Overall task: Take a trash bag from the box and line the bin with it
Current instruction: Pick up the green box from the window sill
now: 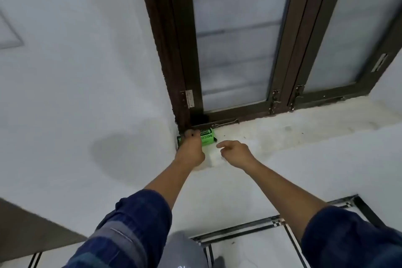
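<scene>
Green "BECO" box (206,136) on windowsill corner, left hand (191,148) fingers gripping it, right hand (236,152) fingers loosely open

I'm looking at a white window sill (272,132); a green box (206,137) lies on it, tucked into the left corner.

A brown-framed window (245,37) with frosted glass stands ahead of me above a white sill (293,130). A metal hinge (189,98) sits at its lower left, a stay hook (226,123) along the bottom. White wall (76,72) spreads left.
</scene>
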Demonstrator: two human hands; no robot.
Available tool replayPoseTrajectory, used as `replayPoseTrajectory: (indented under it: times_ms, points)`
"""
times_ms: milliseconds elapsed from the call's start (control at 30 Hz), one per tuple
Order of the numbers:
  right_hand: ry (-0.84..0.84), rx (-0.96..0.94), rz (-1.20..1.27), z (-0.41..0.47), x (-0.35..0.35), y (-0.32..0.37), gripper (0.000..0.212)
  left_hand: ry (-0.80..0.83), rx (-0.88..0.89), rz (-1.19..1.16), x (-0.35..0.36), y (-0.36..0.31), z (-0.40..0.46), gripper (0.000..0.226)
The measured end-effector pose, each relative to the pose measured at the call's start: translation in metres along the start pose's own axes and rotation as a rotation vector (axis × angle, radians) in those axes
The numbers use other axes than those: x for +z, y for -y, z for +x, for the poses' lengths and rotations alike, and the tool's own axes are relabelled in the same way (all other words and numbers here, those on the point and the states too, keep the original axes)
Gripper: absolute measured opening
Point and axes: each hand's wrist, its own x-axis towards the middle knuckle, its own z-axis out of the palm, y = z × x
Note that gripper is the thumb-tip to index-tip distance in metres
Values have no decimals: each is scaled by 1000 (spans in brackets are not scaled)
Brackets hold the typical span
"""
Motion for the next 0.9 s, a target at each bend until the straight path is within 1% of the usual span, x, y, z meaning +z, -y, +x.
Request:
replayPoseTrajectory:
  times_ms: [100,133,200,300,367,433,500,533,567,633,733,767,867,900]
  points:
    - [36,36,-26,40,8,2,47,-29,-96,164,11,2,41,84]
    - [68,60,-28,51,10,2,48,13,-123,203,12,1,51,84]
    - [112,108,-31,71,12,-2,53,76,-166,220,17,-4,70,77]
    - [122,167,22,87,9,-10,61,86,-185,181,21,-5,88,62]
    - [63,159,99,92,5,-15,62,101,-193,34,23,-3,95,55]
    - [-38,88,148,98,-2,-16,54,145,-165,-231,18,-4,100,54]
    - [-103,6,225,107,-16,-14,45,224,-119,-508,11,-7,102,46]
    - [-91,-7,318,109,-23,-12,40,276,-118,-636,7,-8,101,42]
    - [-39,-10,426,111,-31,-10,36,324,-123,-745,3,-9,100,37]
    - [110,7,557,110,-47,-9,30,385,-130,-880,-2,-11,96,30]
    - [262,0,562,112,-69,-16,26,375,-138,-949,-10,-15,90,20]
    - [324,13,586,112,-77,-20,26,382,-143,-951,-11,-16,89,25]
    - [442,103,696,113,-93,-33,23,430,-93,-859,-19,-16,85,65]
    - [458,126,737,113,-96,-36,22,429,-73,-842,-20,-17,84,73]
